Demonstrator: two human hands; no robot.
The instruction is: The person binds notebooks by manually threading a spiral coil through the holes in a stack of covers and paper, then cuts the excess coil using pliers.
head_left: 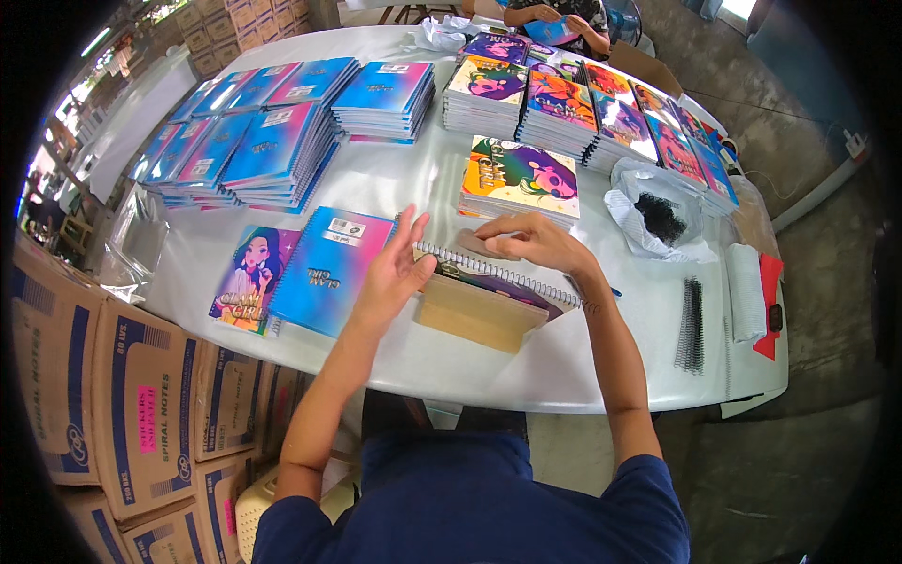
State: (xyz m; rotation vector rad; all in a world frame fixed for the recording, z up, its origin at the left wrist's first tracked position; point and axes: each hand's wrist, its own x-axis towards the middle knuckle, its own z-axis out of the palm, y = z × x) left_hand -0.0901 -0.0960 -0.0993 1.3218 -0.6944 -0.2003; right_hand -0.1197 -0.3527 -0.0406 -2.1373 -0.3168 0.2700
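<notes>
In front of me a spiral notebook (489,281) stands tilted on its edge, its wire coil running along the top. Against its near side is a plain tan board (474,320). My left hand (390,271) is at the notebook's left end, fingers spread and thumb apart. Over the coil, the fingers of my right hand (536,244) are bent around a small grey-brown flat piece (477,242) whose kind I cannot make out. Left of my left hand lie a blue-and-pink spiral notebook (329,268) and a notebook with an illustrated cover (252,280).
Stacks of blue-pink notebooks (272,141) fill the far left; illustrated stacks (564,103) stand far right, another (519,179) nearer. A plastic bag of black coils (658,216) and loose coils (691,324) lie right. Cartons (141,395) stand lower left. A co-worker's hands (554,19) hold a notebook.
</notes>
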